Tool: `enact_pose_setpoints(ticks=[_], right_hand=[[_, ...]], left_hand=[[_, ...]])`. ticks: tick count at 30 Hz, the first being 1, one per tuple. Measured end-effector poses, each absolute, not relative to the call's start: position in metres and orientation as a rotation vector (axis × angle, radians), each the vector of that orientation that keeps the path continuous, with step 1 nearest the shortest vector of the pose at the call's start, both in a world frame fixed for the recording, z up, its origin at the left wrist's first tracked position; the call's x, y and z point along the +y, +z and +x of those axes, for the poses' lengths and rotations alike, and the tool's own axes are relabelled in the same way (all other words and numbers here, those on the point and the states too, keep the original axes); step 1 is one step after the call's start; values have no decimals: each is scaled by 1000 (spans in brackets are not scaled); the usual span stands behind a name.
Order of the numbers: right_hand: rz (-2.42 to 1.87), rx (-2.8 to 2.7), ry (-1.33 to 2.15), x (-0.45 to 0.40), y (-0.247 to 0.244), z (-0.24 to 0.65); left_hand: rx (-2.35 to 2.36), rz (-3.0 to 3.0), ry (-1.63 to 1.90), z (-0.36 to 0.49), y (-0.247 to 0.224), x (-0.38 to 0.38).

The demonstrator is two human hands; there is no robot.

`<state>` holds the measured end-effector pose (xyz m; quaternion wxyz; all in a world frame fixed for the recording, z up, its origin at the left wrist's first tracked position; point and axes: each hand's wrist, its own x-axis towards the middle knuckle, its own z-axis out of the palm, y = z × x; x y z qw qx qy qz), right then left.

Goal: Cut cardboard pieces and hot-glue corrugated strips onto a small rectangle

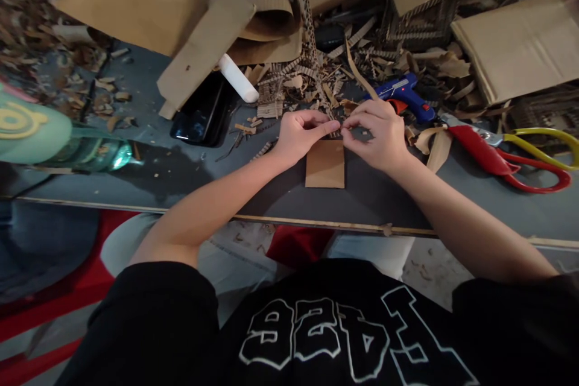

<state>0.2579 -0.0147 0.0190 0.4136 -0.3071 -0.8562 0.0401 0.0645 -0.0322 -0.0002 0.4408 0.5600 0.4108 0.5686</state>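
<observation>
A long, narrow corrugated cardboard strip [310, 18] comes down from the top of the view to my fingertips. My left hand [296, 136] pinches its near end between thumb and fingers. Right beside it, the fingers of my right hand [377, 136] are pinched at the same end, which they partly hide. Just below my fingertips a small cardboard square [324, 166] lies flat on the dark table [253, 193]. Behind my right hand a thin brown paper strip [357, 72] slants up; I cannot tell whether it touches the hand.
A blue glue gun [409, 96] and red-and-yellow-handled scissors [511, 157] lie to the right. On the left are a dark phone-like object [201, 111], a white stick-shaped object [239, 78] and a green bottle [94, 151]. Cardboard scraps [335, 84] and larger cardboard pieces [520, 42] fill the back.
</observation>
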Motion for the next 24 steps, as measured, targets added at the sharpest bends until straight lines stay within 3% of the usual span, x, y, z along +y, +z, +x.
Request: enact_pose_setpoints(ticks=[16, 24], right_hand=[[-828, -2015, 541, -20, 33, 255], [-776, -1993, 389, -20, 32, 260]], left_hand=[[979, 1556, 1279, 65, 10, -38], [890, 1249, 1346, 67, 3, -29]])
